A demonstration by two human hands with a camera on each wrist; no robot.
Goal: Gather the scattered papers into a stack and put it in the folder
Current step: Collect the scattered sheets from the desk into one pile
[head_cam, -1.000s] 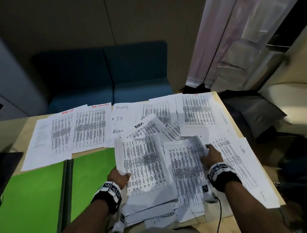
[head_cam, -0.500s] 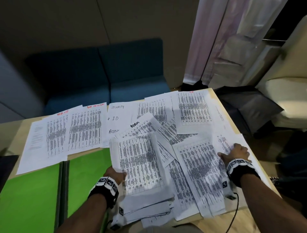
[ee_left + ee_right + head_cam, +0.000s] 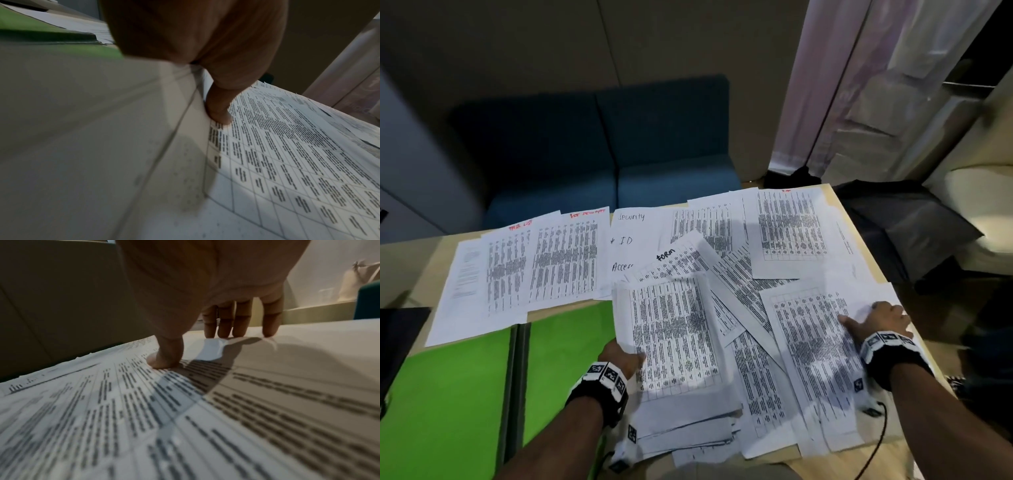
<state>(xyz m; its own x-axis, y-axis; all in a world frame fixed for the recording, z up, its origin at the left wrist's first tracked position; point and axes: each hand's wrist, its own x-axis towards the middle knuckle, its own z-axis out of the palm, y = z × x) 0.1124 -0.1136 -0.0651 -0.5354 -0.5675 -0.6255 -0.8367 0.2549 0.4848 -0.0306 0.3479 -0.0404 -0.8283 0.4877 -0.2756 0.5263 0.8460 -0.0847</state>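
Left hand (image 3: 621, 356) grips the near-left edge of the gathered stack (image 3: 674, 335), thumb on top of the printed sheet, the rest of the fingers out of sight underneath. The right hand (image 3: 876, 322) lies flat, fingers extended, pressing on a table-printed sheet (image 3: 815, 346) at the right side of the surface (image 3: 873, 274). The two hands are well apart.

The green folder (image 3: 565, 356) lies open at the near left, just beside the stack, nothing in it yet. Plenty of loose papers (image 3: 565, 257) are spread across the far side, so the gathering looks only partly done.

Now the risks. The stack is ragged, with its lower sheets fanned out over the near edge (image 3: 688, 442); one careless tug from the left hand and those could slide off onto the floor. The right hand's sheet sits close to the right edge too, overlapping others beneath it. A drag with a flat palm may pull only the top page, or crease it against its neighbours. And if the pile goes into the folder unsquared, corners will likely stick out and bend. A cable (image 3: 876, 442) trails near the right wrist; it could snag a page.
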